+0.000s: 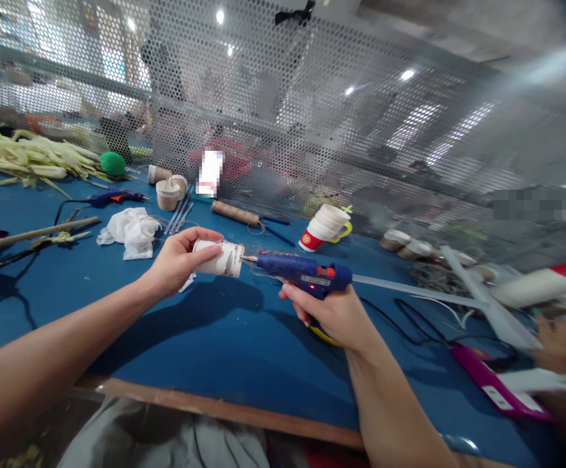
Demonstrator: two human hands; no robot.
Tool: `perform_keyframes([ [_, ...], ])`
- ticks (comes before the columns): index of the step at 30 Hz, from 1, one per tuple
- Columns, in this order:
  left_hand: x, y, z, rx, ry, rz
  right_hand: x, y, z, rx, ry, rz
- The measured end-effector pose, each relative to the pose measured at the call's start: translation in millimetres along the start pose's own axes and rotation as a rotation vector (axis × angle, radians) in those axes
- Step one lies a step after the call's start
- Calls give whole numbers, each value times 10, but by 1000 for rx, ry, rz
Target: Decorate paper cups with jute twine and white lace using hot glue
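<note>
My left hand (178, 260) is wrapped round a white paper cup (222, 258) held on its side above the blue table (224, 325). My right hand (329, 311) grips a blue hot glue gun (302, 270) by the handle; a small red light glows on its body. The gun's metal nozzle touches the rim of the cup's right end. A translucent glue stick sticks out of the gun's back toward the right.
A stack of paper cups (323, 227) lies on its side behind the gun. White cloth (129, 232), a second glue gun (112, 197), twine spools (168, 193) and pale husk strips (29, 158) lie at the left. A perforated metal screen (312, 117) bounds the table. Another person's hand (563, 344) is at the right.
</note>
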State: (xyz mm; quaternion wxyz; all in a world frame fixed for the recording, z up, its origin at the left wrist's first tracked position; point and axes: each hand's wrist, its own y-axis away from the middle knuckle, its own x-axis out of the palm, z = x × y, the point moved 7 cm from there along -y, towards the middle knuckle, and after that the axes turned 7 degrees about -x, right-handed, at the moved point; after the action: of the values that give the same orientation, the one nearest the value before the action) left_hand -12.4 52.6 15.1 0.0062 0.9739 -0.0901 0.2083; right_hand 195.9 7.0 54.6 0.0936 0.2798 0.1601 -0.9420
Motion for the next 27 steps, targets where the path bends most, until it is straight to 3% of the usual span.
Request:
perform_keyframes([
  [7, -10, -1, -18, 40, -50, -6, 15, 19, -16, 51, 71, 76],
  [10, 5, 12, -58, 82, -77, 15, 16, 16, -26, 37, -95, 51],
  [17, 113, 66, -77, 101, -139, 96, 27, -55, -125, 122, -617, -191],
  [22, 209, 151, -61, 137, -246, 144, 201, -111, -125, 211, -864, -169],
  [27, 313, 225, 32, 149, -392, 252, 259, -134, -155, 218, -949, -170],
])
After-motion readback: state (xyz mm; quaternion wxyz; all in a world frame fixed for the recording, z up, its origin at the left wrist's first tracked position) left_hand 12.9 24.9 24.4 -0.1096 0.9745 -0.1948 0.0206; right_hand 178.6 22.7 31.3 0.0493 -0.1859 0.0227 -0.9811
